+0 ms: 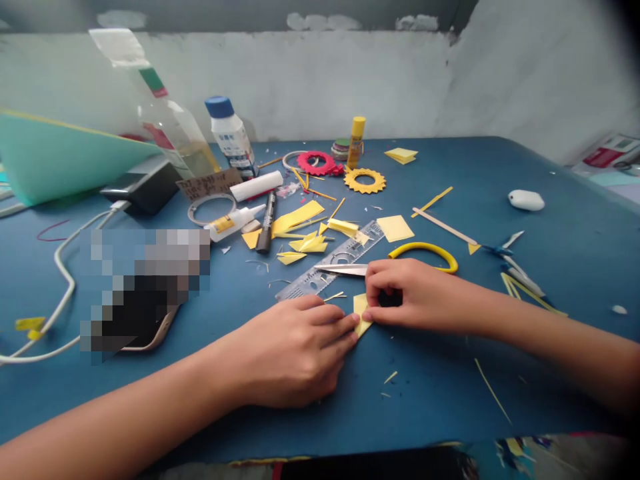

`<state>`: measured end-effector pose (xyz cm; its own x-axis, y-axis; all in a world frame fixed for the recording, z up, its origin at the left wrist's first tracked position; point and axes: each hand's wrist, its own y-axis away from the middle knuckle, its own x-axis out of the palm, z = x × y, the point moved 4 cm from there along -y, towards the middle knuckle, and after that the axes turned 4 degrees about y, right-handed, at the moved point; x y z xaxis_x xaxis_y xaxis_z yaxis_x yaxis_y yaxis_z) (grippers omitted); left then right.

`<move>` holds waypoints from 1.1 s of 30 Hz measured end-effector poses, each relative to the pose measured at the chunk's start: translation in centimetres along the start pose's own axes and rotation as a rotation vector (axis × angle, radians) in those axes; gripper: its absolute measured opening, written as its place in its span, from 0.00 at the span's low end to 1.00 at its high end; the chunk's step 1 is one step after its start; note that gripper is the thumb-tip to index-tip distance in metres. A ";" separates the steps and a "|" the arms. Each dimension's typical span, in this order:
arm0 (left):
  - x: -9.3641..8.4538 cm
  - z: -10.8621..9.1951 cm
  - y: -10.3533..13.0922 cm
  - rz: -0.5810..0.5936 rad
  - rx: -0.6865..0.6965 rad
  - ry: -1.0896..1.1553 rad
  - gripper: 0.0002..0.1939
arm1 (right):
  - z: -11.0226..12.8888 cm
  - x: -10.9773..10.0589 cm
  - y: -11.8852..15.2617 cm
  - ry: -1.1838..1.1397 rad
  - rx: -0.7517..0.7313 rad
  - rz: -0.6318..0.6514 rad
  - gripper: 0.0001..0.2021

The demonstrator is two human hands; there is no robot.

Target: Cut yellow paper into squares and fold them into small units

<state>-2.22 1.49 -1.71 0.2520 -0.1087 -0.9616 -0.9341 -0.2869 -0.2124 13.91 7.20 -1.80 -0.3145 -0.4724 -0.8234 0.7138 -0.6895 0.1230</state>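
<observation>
A small folded piece of yellow paper (361, 305) lies on the blue table between my two hands. My left hand (300, 350) presses its left and lower edge with the fingers held together. From the other side my right hand (400, 290) pinches the paper with thumb and curled fingers, hiding part of it. Just beyond the right hand are scissors with yellow handles (425, 248); the hand covers their middle, and their blades point left over a clear ruler (305, 283). A flat yellow paper square (395, 229) is behind the scissors.
Several folded yellow paper pieces (310, 243), a black marker (267, 223) and a glue bottle (235, 223) sit beyond my left hand. A phone (150, 333) lies at left. Farther back stand a glue stick (356, 143) and a blue-capped bottle (231, 137). Blue-tipped tweezers-like tools (523, 273) lie at right.
</observation>
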 end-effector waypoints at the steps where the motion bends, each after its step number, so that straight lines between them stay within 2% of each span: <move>1: -0.1 0.1 0.0 -0.012 -0.015 0.030 0.17 | 0.0 0.0 0.0 -0.003 0.003 0.003 0.09; 6: 0.1 0.5 -0.1 -0.028 -0.089 0.135 0.18 | -0.1 0.1 0.0 -0.029 0.006 -0.013 0.11; 15: 0.2 0.4 -0.1 0.016 -0.066 0.132 0.19 | -0.3 0.0 0.0 -0.037 -0.009 -0.015 0.11; 25: -0.3 0.2 0.0 -0.002 -0.035 0.120 0.18 | -0.3 0.0 0.0 -0.030 -0.022 -0.016 0.09; 30: -0.5 0.3 -0.2 0.017 -0.050 0.154 0.16 | -0.3 0.1 -0.1 -0.042 -0.023 -0.020 0.08; 33: -0.5 0.7 -0.3 0.025 -0.107 0.228 0.14 | -0.4 0.0 0.0 -0.048 -0.015 -0.025 0.09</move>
<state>-2.23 2.27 -1.25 0.2912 -0.3250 -0.8998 -0.9117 -0.3793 -0.1581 14.12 7.39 -2.02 -0.3617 -0.4813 -0.7984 0.7146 -0.6931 0.0941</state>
